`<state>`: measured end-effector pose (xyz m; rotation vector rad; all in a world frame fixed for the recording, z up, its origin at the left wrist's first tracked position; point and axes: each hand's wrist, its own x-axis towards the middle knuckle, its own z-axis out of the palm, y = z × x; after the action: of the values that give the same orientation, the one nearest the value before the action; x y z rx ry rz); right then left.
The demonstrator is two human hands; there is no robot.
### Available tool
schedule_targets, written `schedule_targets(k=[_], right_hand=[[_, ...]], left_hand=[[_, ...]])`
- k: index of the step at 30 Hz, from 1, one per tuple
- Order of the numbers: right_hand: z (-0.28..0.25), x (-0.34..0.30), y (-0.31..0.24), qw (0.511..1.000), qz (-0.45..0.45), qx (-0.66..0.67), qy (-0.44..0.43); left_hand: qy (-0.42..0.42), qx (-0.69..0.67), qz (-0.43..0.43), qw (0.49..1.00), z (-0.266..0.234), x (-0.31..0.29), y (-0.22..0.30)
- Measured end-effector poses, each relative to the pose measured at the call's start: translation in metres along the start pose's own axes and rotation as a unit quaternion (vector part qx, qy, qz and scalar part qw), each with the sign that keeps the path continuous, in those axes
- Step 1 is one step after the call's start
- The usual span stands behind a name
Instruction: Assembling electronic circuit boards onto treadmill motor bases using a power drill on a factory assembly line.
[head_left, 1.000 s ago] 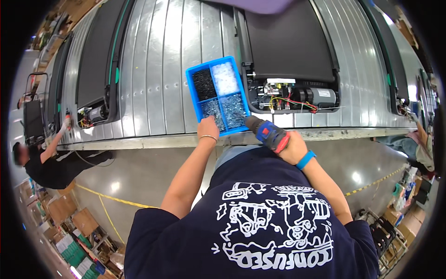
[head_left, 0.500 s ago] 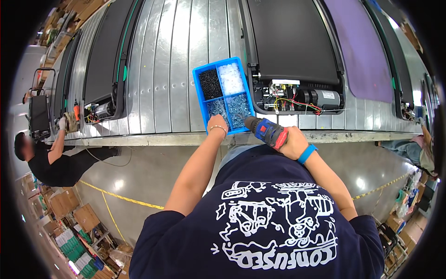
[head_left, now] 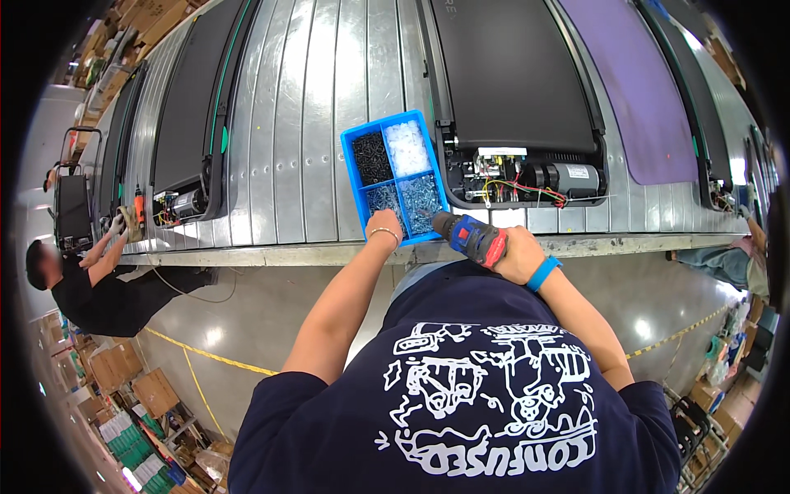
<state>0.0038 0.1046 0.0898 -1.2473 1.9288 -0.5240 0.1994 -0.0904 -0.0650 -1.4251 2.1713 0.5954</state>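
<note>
A blue divided parts box (head_left: 352,174) stands at the near edge of the metal worktop. Black screws (head_left: 372,158) fill one far compartment and white plastic pieces (head_left: 406,150) the other. Silvery screws (head_left: 421,202) lie in both near compartments. My left hand (head_left: 383,225) dips into the near left compartment, fingers curled together and their tips hidden. What they pinch, I cannot make out. My right hand (head_left: 520,257) is wrapped round a blue, black and red cordless drill (head_left: 477,239), its nose pointing left by the box's near right corner.
Right of the box lies a black treadmill deck (head_left: 514,74) with an exposed motor (head_left: 568,179) and wiring. A purple sheet (head_left: 634,107) and more decks line the slatted metal worktop (head_left: 296,123). A co-worker (head_left: 90,280) stands far left; another person (head_left: 732,267) is far right.
The worktop and box have shifted slightly down in view. My left hand stays in the near left compartment, and the drill remains beside the box. The left co-worker's arms have moved.
</note>
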Motion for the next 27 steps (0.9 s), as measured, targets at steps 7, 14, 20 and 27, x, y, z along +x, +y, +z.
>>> schedule_targets(k=[7,14,20,27], right_hand=[[0.0,0.001,0.002,1.0,-0.017,0.004,0.01],[-0.006,0.001,-0.007,0.996,-0.077,0.041,0.0],[-0.007,0.0,-0.005,0.997,-0.074,0.016,-0.011],[-0.011,-0.005,-0.002,0.996,-0.069,0.059,0.007]], left_hand=[[0.082,-0.023,0.019,0.996,0.011,0.004,-0.014],[-0.166,-0.806,-0.024,0.568,-0.021,-0.011,-0.008],[-0.184,-0.853,-0.029,0.488,-0.016,-0.015,-0.012],[-0.199,-0.865,0.003,0.46,-0.009,-0.011,-0.012]])
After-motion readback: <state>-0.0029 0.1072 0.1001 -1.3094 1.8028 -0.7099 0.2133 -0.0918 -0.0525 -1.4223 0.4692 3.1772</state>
